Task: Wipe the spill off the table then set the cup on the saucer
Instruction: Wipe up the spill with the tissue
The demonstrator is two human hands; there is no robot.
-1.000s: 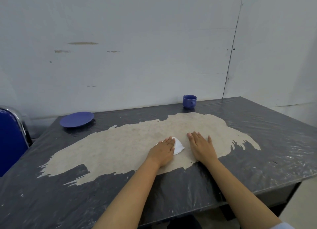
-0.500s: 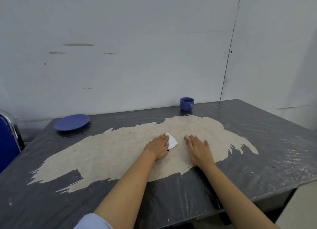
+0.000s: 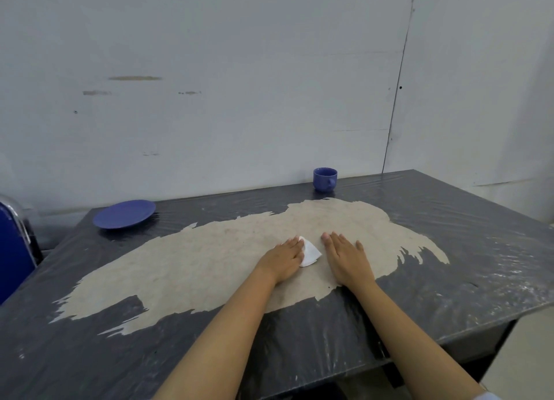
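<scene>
A blue cup (image 3: 325, 179) is set upright at the table's (image 3: 449, 249) twelve o'clock edge, a blue saucer (image 3: 124, 214) at ten o'clock, and a white tissue (image 3: 310, 253) is pressed flat at centre.

Even, soft lighting is observed; faint glare is noted on the table (image 3: 467, 267); edges are bowed by wide-angle distortion.

Both forearms extend forward, bare, converging slightly toward the hands. The left hand (image 3: 284, 257) lies palm down, fingers together and extended, pressing flat on a white tissue (image 3: 310, 252) that protrudes from under its fingers toward the right hand. The right hand (image 3: 347, 257) lies palm down just beside it, fingers extended, thumb spread outward, holding nothing.
</scene>
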